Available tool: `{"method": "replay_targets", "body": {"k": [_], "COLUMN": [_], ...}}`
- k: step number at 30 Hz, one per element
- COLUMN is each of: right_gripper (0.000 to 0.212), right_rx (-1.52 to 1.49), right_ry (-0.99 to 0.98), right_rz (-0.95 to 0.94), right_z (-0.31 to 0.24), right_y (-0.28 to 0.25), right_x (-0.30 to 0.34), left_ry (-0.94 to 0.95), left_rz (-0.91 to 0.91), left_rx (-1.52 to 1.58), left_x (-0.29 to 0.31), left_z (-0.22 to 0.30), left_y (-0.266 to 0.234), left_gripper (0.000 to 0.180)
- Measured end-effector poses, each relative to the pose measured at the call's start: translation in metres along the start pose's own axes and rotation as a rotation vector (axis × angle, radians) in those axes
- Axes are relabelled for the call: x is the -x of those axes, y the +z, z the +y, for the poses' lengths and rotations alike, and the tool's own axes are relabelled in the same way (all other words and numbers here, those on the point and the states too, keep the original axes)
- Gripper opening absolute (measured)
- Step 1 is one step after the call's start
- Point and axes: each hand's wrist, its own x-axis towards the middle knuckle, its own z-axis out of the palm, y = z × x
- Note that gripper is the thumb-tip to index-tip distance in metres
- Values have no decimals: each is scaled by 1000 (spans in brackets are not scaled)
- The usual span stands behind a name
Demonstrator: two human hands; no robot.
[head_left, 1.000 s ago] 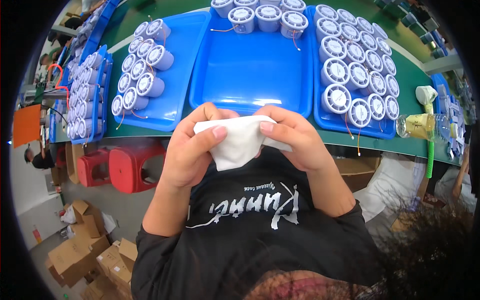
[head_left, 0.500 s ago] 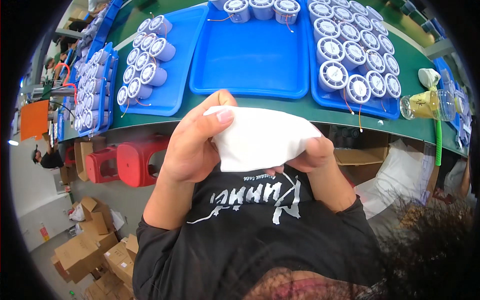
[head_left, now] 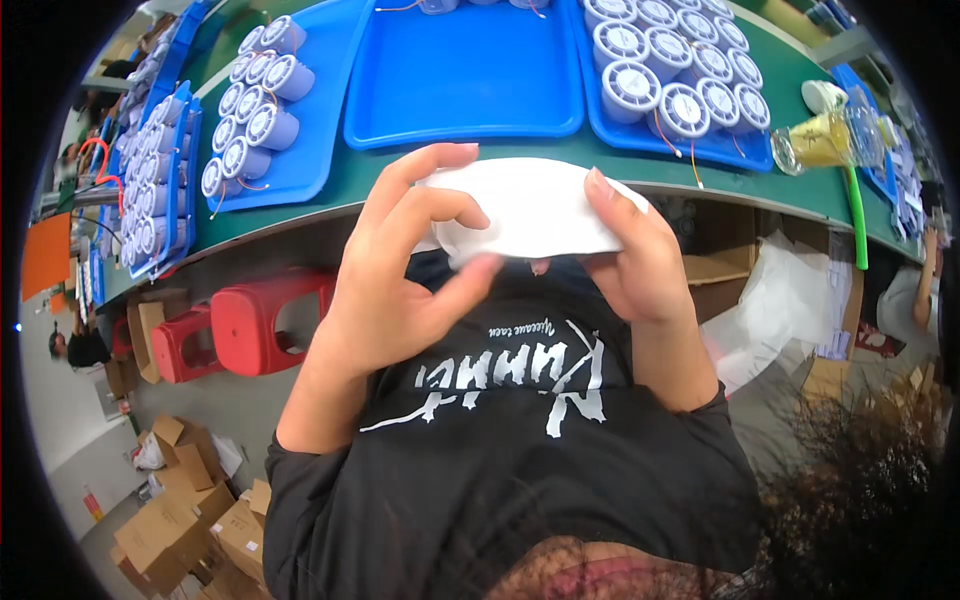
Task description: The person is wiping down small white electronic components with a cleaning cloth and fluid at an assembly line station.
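Observation:
A white cloth or sheet of soft paper (head_left: 535, 205) is held up in front of my chest, below the near edge of the bench. My right hand (head_left: 648, 262) grips its right end, the thumb lying on top and the other fingers mostly hidden beneath. At the left end, my left hand (head_left: 385, 275) has its fingers bent and spread, with the thumb apart from them. Those fingertips overlap the white piece's left edge; any contact there is hard to make out.
Across the green bench (head_left: 335, 180) lie a blue tray (head_left: 465, 110) with few white cylinders at its far end, a left tray (head_left: 315, 150) and a fuller right tray (head_left: 640, 137). A plastic bottle (head_left: 815, 142) lies at right. Red stools (head_left: 250, 325) and cardboard boxes (head_left: 165, 525) stand at left.
My left hand has loosened its pinch on the left end, and its fingers have spread. Both hands and the white piece sit higher in view; the trays have shifted up and left.

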Motion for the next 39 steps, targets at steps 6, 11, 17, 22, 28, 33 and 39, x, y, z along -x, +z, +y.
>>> {"method": "replay_targets", "body": {"k": [6,11,17,22,28,33,39], "right_gripper": [48,44,82,67,51,36,25], "right_rx": [182,472,441,677,945,1117,981], "right_ry": [-134,-278,-296,-258,-409,-469,-301], "right_rz": [107,207,5,35,43,-130,-194], "right_z": [10,21,52,50,57,50,52], "right_y": [-2,-2,-8,21,29,38,36], "right_x": [21,37,38,37,11,-3,-8], "left_ry": [93,-26,-349,-363,-79,-40,-198], "left_rz": [-115,-238,-401,-366,-202,-110,-190], "left_rx": [-63,301,808,693,-124,-219,14], "left_x": [2,3,4,15,29,40,41], "left_z": [-1,-1,-8,-13,1,-2,-3], "left_y": [-7,-12,-9,-10,-29,-41,-51], "left_gripper": [14,9,11,15,11,12,11]}}
